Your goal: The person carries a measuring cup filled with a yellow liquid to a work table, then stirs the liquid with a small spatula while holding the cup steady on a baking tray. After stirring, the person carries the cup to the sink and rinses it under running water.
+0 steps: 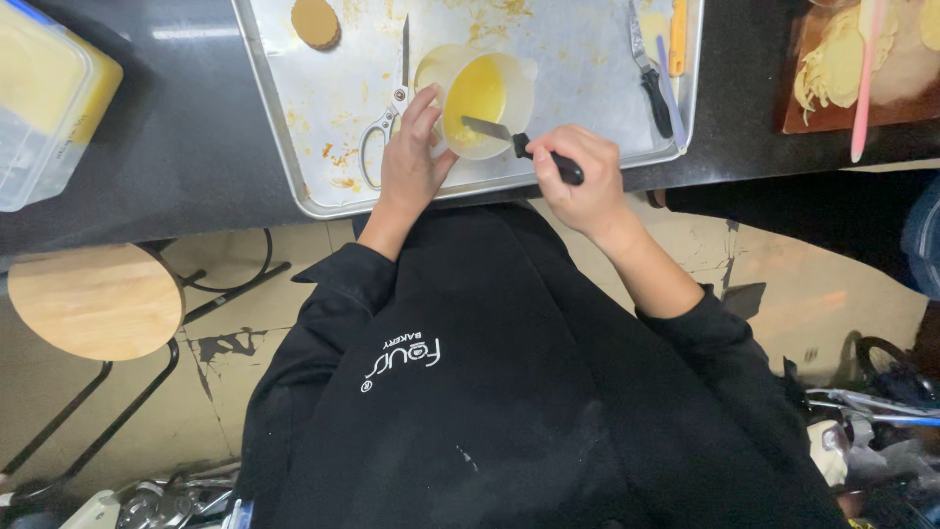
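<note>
Left hand point(411, 162) grips tilted plastic cup point(480, 98) on tray point(323, 186); right hand point(578, 181) closed on knife point(519, 147), blade seemingly inside the cup.

Dim overhead light, glare on metal tray point(294, 147), sharp focus, dark corners

Both arms reach forward in black sleeves pushed up past the wrists. The left hand point(411, 162) is curled, with the fingers spread and the thumb out to the side. The right hand point(580, 186) is closed in a fist, knuckles up, and its wrist is bent a little.
</note>
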`<action>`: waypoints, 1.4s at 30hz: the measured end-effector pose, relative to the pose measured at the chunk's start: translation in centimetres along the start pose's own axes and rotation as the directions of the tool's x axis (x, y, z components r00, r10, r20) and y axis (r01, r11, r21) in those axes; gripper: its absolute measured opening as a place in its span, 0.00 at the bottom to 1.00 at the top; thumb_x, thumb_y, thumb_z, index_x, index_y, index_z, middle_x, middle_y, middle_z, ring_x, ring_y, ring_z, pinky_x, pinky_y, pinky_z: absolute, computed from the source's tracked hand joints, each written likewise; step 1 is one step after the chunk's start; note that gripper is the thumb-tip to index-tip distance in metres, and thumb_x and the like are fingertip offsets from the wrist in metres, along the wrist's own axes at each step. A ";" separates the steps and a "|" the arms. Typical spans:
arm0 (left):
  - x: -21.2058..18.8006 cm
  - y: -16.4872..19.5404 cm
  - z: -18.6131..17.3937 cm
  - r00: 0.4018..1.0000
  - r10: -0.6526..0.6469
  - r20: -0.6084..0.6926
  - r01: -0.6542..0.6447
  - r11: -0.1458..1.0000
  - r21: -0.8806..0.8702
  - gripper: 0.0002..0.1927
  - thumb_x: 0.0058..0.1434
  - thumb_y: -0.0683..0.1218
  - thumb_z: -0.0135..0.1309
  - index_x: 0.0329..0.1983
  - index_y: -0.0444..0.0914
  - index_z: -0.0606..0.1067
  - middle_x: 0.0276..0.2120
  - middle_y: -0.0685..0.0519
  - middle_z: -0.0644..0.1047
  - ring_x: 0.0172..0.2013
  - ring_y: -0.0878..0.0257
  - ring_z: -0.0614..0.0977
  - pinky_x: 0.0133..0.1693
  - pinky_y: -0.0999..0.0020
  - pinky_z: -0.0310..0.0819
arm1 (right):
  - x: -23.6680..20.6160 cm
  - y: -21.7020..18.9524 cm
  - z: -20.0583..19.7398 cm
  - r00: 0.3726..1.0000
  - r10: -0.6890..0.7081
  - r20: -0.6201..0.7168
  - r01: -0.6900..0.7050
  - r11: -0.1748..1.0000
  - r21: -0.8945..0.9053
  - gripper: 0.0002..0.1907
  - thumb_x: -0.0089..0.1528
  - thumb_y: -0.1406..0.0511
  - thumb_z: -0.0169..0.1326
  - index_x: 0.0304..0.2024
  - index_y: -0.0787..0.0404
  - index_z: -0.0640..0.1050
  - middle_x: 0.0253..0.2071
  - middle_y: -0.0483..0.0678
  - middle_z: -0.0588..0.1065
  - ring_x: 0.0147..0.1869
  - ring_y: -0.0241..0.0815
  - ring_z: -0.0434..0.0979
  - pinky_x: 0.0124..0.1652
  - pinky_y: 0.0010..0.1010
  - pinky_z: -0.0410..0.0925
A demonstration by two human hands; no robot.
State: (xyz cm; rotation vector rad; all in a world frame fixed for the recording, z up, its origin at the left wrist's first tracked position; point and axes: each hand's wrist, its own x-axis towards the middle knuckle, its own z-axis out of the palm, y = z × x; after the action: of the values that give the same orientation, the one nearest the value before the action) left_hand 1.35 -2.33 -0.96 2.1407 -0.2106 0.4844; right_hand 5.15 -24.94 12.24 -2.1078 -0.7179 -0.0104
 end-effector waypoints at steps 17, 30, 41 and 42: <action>0.0 -0.1 -0.2 1.000 0.006 -0.001 -0.006 1.000 0.004 0.45 0.50 0.35 0.68 0.65 0.44 0.56 0.68 0.47 0.66 0.36 0.54 0.80 0.36 0.65 0.77 | -0.2 -0.3 -0.3 0.999 -0.003 0.045 0.004 1.000 -0.026 0.06 0.67 0.69 0.54 0.36 0.66 0.78 0.35 0.53 0.78 0.39 0.52 0.79 0.41 0.36 0.71; -0.2 -0.4 -0.1 1.000 0.001 0.003 -0.001 1.000 0.004 0.45 0.50 0.36 0.69 0.66 0.44 0.56 0.68 0.47 0.66 0.35 0.56 0.79 0.36 0.66 0.78 | 0.3 -0.4 -1.2 1.000 0.026 0.013 -0.025 0.999 -0.025 0.05 0.67 0.70 0.54 0.36 0.66 0.79 0.32 0.52 0.76 0.37 0.51 0.78 0.39 0.35 0.69; -0.2 -0.5 -0.1 1.000 -0.009 -0.019 0.009 1.000 -0.015 0.45 0.50 0.35 0.68 0.67 0.44 0.56 0.68 0.46 0.66 0.37 0.56 0.80 0.37 0.66 0.78 | 0.1 -0.4 -2.8 0.999 0.035 0.002 -0.035 0.998 -0.049 0.07 0.67 0.68 0.55 0.36 0.66 0.79 0.31 0.52 0.75 0.36 0.50 0.78 0.39 0.35 0.69; -0.2 -0.4 -0.1 1.000 -0.017 -0.017 0.016 1.000 -0.018 0.45 0.50 0.35 0.68 0.66 0.44 0.56 0.68 0.46 0.66 0.37 0.56 0.80 0.37 0.66 0.78 | 0.2 -0.2 -2.8 0.999 0.031 -0.022 -0.032 0.998 -0.052 0.07 0.67 0.68 0.55 0.36 0.66 0.79 0.31 0.52 0.75 0.36 0.51 0.78 0.39 0.35 0.69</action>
State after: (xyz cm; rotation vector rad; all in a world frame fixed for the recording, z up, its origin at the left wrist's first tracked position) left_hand 1.32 -1.96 -1.28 2.1187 -0.1864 0.4898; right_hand 5.94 -26.86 14.14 -2.1655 -0.6779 -0.0346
